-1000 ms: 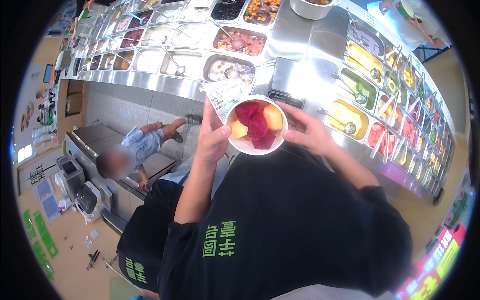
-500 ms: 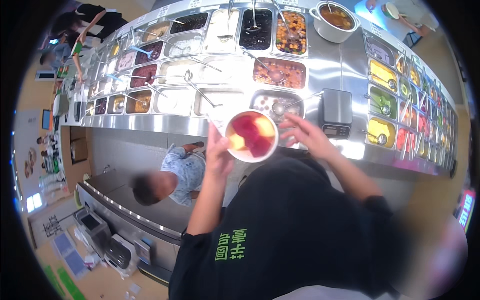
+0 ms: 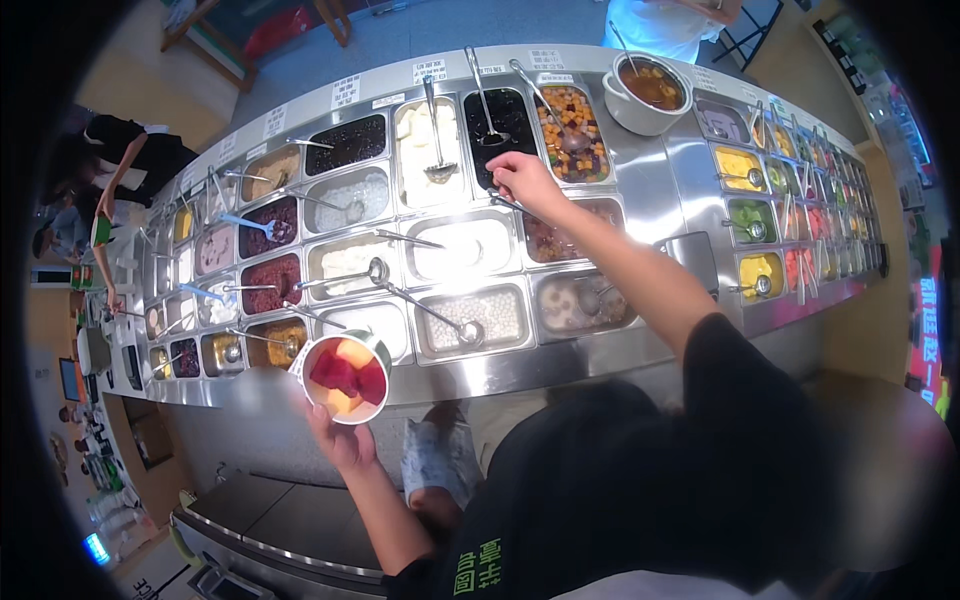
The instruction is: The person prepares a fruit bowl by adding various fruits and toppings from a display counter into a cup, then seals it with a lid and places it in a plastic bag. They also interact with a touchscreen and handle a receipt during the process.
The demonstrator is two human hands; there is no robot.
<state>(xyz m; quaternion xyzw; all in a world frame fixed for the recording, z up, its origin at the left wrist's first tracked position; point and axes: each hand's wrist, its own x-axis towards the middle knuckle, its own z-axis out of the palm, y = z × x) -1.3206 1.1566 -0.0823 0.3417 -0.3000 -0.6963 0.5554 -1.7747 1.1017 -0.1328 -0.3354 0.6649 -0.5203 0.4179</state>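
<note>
My left hand [image 3: 345,440] grips a white paper bowl [image 3: 297,368] from below and the side, just off the counter's near edge. Chunks of red and yellow fruit [image 3: 345,375] lie inside it. Stretched over the counter, my right hand [image 3: 525,185] has its fingers curled together at the near edge of the tray of black jelly [image 3: 485,120]. A ladle handle [image 3: 505,203] from the brownish tray [image 3: 560,235] passes just below these fingers. Whether they hold it, I cannot tell.
Steel topping trays with ladles line the counter, including white pearls [image 3: 485,310] and orange cubes [image 3: 568,105]. A white pot [image 3: 640,118] stands at the back, a grey box [image 3: 690,260] behind my right forearm. Someone in a blue patterned garment [image 3: 425,455] is close by my left arm.
My left hand has carried the bowl leftward and nearer. My right hand has left the bowl's side and reached out over the trays. The view has shifted too.
</note>
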